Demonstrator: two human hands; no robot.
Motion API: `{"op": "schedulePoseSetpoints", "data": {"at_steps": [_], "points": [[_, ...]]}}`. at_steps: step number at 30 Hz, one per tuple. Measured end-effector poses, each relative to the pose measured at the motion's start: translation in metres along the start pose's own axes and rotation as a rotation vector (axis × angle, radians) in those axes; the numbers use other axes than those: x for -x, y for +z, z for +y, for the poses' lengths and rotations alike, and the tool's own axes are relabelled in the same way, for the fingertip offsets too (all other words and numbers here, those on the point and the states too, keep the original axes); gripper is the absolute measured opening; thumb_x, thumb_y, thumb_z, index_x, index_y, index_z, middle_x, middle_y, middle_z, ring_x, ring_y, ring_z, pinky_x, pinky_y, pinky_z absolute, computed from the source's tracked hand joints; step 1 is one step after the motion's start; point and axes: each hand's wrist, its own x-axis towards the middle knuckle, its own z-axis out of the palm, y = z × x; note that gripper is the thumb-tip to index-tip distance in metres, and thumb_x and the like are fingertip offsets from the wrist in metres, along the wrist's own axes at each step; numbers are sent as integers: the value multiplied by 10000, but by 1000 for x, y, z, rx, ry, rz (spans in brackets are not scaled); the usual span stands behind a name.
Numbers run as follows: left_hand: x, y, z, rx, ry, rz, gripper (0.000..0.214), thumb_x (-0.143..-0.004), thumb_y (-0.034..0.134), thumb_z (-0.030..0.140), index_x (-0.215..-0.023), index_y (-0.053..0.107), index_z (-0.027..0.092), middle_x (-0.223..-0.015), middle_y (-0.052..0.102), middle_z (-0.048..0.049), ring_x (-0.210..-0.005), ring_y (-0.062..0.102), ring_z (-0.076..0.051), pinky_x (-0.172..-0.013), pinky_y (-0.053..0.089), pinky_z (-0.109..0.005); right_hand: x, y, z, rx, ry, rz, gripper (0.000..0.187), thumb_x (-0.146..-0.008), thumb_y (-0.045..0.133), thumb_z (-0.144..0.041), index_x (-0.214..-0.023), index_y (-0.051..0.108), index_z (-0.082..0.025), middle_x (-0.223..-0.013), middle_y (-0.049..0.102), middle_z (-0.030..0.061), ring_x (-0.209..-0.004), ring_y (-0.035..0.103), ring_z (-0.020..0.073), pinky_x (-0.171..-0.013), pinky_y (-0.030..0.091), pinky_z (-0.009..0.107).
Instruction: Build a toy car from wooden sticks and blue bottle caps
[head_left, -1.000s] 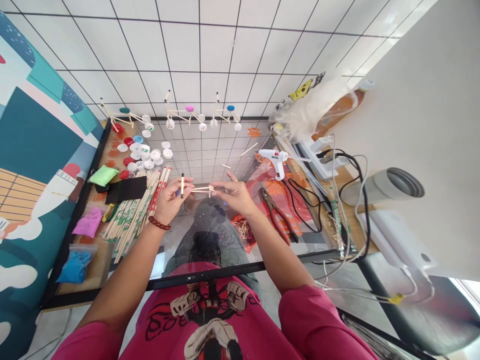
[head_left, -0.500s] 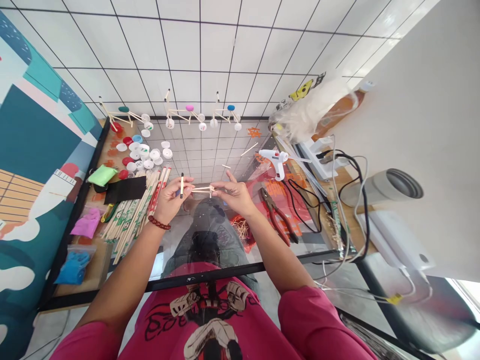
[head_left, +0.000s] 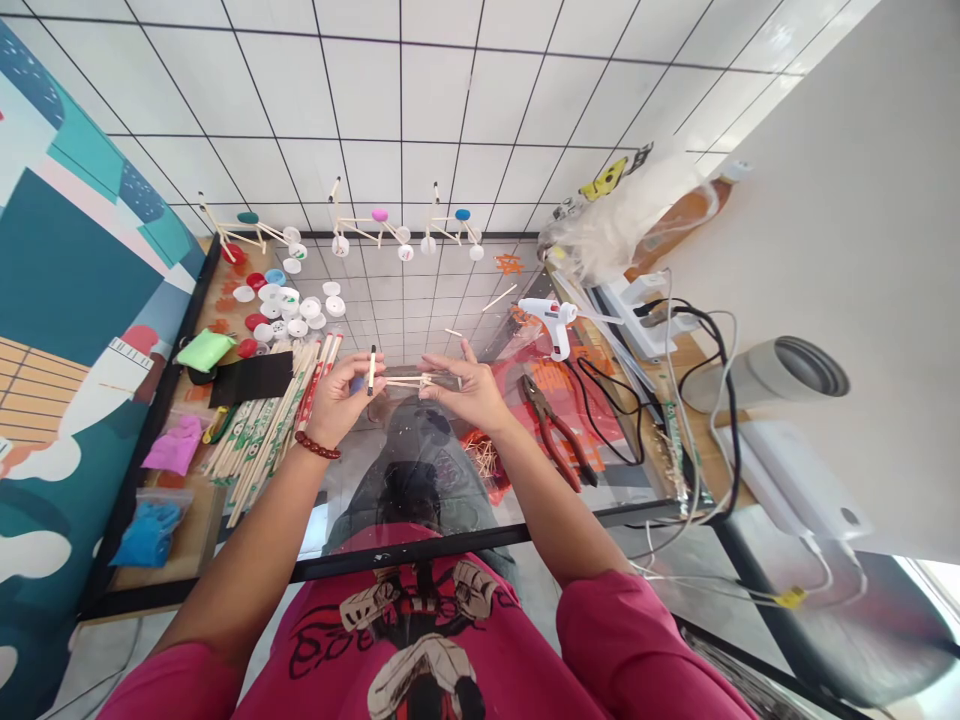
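Note:
Over the glass table (head_left: 390, 480), both of my hands hold a small frame of thin wooden sticks (head_left: 409, 380). My left hand (head_left: 341, 395) pinches its left end, where an upright stick with a black band (head_left: 372, 370) stands between thumb and fingers. My right hand (head_left: 465, 388) pinches the right end, with the forefinger stretched out above. The sticks lie roughly level between the two hands.
Several chopsticks (head_left: 274, 420) lie left of my hands, with bottle caps (head_left: 289, 305) beyond. Three stick bicycles (head_left: 375, 228) stand at the far edge. A white glue gun (head_left: 551, 318), red-handled pliers (head_left: 555, 425), cables and a power strip (head_left: 637, 310) lie right. Coloured foam pieces (head_left: 176, 445) sit far left.
Both hands have shifted slightly; the black-banded stick has moved a little right and tilted. My right hand has closed in slightly along the frame. Nothing else moved.

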Motion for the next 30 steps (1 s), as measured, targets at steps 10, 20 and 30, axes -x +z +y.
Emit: {"op": "schedulePoseSetpoints", "data": {"at_steps": [10, 20, 30], "points": [[1, -1, -3, 8, -20, 12, 219, -828, 758, 453, -864, 783, 238, -1147, 760, -105, -1151, 676, -272, -1035, 534, -459, 7, -21, -1, 272, -6, -10, 547, -694, 902, -390, -1209, 762, -273, -1191, 785, 97, -1169, 678, 323, -1155, 307, 617], [0, -3, -1, 52, -68, 27, 258, -813, 773, 479, -896, 790, 235, -1150, 757, -106, -1152, 676, -283, -960, 566, -446, 5, -16, 3, 102, -8, -83, 341, -807, 783, -451, -1073, 825, -242, -925, 824, 30, -669, 639, 149, -711, 500, 295], [1, -1, 0, 109, -70, 20, 290, -805, 780, 497, -907, 774, 226, -1184, 744, -124, -1147, 684, -298, -822, 602, -407, 6, -12, 0, 32, 22, -74, 351, -789, 798, -450, -1066, 828, -236, -954, 825, 33, -681, 623, 146, -698, 502, 282]]}}
